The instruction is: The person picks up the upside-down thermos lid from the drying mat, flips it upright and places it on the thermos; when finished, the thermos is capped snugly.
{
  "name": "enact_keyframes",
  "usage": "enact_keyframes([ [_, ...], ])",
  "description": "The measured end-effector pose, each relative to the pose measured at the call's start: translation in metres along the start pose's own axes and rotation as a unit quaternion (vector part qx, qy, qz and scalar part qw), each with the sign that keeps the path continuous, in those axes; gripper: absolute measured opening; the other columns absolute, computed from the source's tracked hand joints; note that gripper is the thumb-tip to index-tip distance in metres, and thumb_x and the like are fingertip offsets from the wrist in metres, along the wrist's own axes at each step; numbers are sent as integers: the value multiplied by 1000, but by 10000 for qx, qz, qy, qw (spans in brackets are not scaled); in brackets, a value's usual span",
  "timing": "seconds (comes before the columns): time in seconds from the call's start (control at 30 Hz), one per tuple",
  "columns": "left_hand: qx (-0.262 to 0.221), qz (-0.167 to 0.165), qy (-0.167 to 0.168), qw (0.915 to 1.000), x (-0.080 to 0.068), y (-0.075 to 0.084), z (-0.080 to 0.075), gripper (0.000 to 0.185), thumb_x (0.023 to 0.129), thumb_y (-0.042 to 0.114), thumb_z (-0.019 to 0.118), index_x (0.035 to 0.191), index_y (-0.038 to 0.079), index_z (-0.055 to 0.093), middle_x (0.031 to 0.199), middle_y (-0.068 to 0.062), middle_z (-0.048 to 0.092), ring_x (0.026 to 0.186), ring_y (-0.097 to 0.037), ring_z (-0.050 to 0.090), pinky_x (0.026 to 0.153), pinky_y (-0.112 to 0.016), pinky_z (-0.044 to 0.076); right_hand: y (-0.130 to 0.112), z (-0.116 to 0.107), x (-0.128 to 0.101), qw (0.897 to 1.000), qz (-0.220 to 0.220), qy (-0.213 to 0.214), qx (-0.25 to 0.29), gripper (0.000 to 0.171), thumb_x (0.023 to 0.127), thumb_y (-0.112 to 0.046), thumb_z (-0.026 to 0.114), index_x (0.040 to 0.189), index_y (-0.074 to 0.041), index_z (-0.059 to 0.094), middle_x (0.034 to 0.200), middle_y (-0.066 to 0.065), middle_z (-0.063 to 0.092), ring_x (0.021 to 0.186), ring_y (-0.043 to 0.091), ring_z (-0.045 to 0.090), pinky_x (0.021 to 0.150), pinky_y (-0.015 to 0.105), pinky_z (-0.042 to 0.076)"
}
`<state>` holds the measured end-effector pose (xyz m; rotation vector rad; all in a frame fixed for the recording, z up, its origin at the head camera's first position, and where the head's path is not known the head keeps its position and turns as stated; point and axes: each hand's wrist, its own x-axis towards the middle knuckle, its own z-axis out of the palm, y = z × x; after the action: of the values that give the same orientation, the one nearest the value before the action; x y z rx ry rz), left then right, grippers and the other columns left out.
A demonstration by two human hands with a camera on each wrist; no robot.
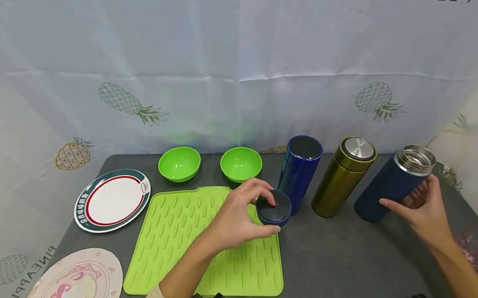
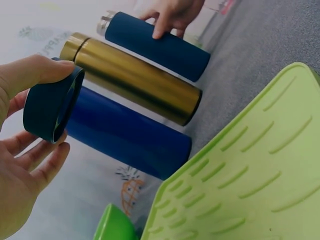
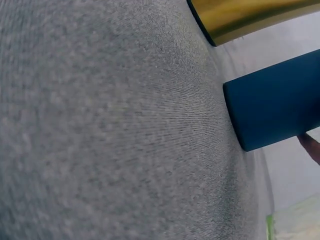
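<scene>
lid (image 1: 274, 207) pinched in your left hand (image 1: 236, 218), light and slippery-looking, so hold its rim; right hand (image 1: 422, 208) wraps the navy flask (image 1: 392, 183) near the table's right edge.

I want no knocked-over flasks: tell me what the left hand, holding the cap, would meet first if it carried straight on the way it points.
Most likely the glossy blue flask. The left hand holds the dark blue cap pointing right, and that flask stands just beyond the cap; depth is uncertain.

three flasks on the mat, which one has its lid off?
The dark navy flask at the far right, gripped by the right hand: its bare steel mouth shows. The gold flask is capped, and so is the glossy blue flask.
</scene>
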<state>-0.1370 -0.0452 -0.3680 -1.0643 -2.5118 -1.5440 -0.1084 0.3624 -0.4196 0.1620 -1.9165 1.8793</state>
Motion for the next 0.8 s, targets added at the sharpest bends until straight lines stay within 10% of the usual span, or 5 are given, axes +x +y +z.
enact_keyframes([
  [0.43,78,88,-22,9999,8,7,-1,36,73,20,91,98,19,65,127,4,63,123,-17,61,99,-42,54,-19,-10,-4,9941,28,-747,-784,108,68,35,69,154,-14,27,142,-5,51,121,0,61,89,10,54],
  [0.8,393,887,-197,9951,32,35,-5,35,75,23,89,98,18,63,123,4,62,110,-10,58,88,-26,49,-51,-6,-12,9447,159,-1694,-2805,107,66,17,85,153,-15,33,133,-20,52,116,-12,55,89,2,45],
])
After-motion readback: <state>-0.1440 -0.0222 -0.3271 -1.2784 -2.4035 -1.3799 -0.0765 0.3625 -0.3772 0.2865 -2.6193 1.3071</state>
